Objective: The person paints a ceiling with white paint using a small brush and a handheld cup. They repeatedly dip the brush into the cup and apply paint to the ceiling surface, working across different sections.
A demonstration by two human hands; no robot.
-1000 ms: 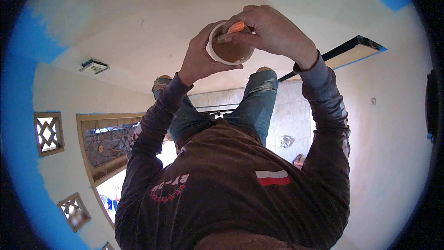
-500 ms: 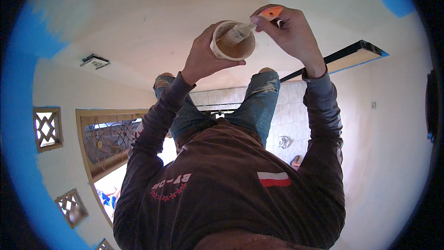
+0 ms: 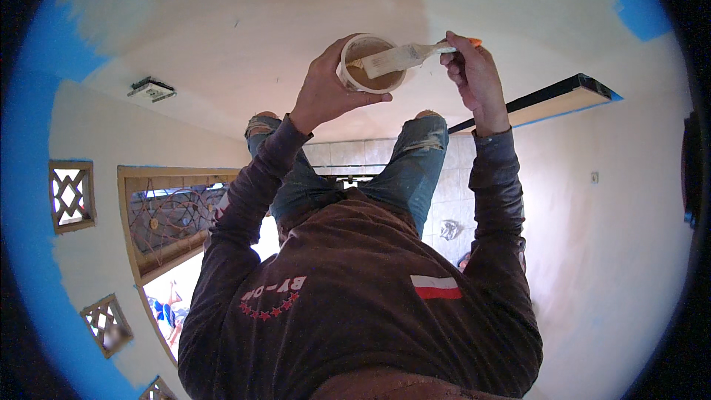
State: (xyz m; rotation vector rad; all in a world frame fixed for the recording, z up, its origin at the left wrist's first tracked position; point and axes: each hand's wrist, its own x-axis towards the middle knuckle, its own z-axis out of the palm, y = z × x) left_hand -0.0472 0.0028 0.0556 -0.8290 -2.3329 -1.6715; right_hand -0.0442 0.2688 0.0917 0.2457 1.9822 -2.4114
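Note:
In the upper middle, my left hand (image 3: 329, 89) is wrapped round a pale round tub (image 3: 392, 84) holding light brown paint or paste (image 3: 372, 84). To its right, my right hand (image 3: 474, 78) grips the handle of a flat paintbrush (image 3: 400, 59) with an orange end (image 3: 474, 42). The pale, smeared head of the brush lies across the tub's opening, its tip inside over the brown contents. My knees in torn jeans (image 3: 415, 163) show below the tub.
Pale surfaces with blue patches (image 3: 37, 215) surround me. A fitting (image 3: 152, 90) is at left, a dark-edged board (image 3: 555, 96) at right. Lattice openings (image 3: 72, 195), a framed doorway (image 3: 127, 230), tiles (image 3: 348, 153) and another person's limb (image 3: 174, 296) appear lower.
My right hand has moved right and down and turned more upright, drawing the brush partly out of the tub, so more of its head shows. My left hand has shifted little.

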